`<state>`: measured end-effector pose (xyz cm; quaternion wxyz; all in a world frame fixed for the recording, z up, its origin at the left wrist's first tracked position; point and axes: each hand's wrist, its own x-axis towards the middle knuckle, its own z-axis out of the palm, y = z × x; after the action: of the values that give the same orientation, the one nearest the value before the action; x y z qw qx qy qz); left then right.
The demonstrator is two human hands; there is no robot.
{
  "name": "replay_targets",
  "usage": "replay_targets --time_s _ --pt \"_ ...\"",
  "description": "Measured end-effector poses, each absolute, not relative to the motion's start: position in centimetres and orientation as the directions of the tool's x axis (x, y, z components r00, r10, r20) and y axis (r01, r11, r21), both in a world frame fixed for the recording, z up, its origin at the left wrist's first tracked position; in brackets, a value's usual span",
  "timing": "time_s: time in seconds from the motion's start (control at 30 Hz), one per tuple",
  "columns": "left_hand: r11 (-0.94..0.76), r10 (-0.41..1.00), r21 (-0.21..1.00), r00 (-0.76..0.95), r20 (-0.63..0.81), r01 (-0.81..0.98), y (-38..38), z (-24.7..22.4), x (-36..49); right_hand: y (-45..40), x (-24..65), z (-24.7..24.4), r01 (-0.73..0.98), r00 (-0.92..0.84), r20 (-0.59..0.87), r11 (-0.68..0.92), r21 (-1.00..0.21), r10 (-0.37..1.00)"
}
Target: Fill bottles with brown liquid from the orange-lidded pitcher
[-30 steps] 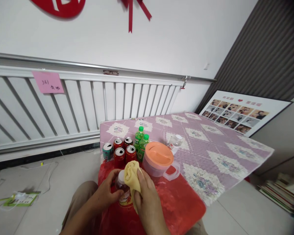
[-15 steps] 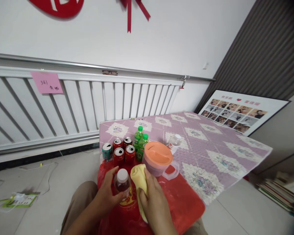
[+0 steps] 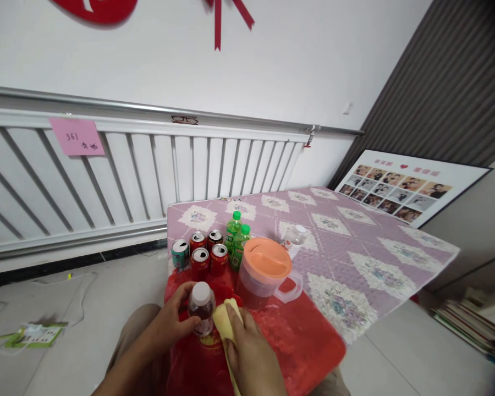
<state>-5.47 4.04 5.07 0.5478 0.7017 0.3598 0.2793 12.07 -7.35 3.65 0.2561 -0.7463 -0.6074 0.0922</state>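
Observation:
My left hand (image 3: 177, 316) is wrapped round a clear plastic bottle (image 3: 202, 311) with a white cap, held upright over the red plastic sheet (image 3: 301, 346). In my right hand (image 3: 249, 346) is a folded yellow cloth (image 3: 225, 322), its top edge close to the bottle's right side; whether they touch I cannot tell. Just beyond the cloth stands a clear pitcher (image 3: 259, 286) with an orange lid. Behind the bottle are several opened drink cans (image 3: 200, 261) and two green bottles (image 3: 240, 247) with green caps.
Another clear bottle (image 3: 297, 235) with a white cap stands behind the pitcher on the purple flowered tablecloth (image 3: 334, 269). A white radiator (image 3: 127, 181) runs along the wall. A photo board (image 3: 408, 187) leans at the right. A power strip (image 3: 37, 335) lies on the floor at left.
The bottle in my left hand has shifted slightly left. My right hand has brought the cloth lower and a little left, staying beside the bottle. The cans and pitcher stand as before.

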Motion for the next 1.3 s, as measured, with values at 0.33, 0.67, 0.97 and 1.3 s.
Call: replay_targets --time_s 0.33,0.67,0.97,1.3 --pt "-0.095 0.88 0.975 0.475 -0.012 0.2 3.3 4.1 -4.7 -6.3 11.6 7.4 0.871 0.204 0.314 -0.025 -0.491 0.927" --pt "-0.049 0.812 0.993 0.583 -0.022 0.106 4.5 4.2 -5.6 -8.0 11.6 6.1 0.875 0.147 0.021 -0.12 -0.469 0.989" --pt "-0.166 0.939 0.96 0.334 0.084 0.224 2.8 3.1 -4.0 -5.9 12.5 8.5 0.842 0.232 0.319 -0.026 -0.539 0.919" --pt "-0.203 0.902 0.934 0.426 0.062 0.293 3.3 3.8 -4.4 -5.9 11.3 6.6 0.905 0.158 0.238 -0.044 -0.422 0.958"
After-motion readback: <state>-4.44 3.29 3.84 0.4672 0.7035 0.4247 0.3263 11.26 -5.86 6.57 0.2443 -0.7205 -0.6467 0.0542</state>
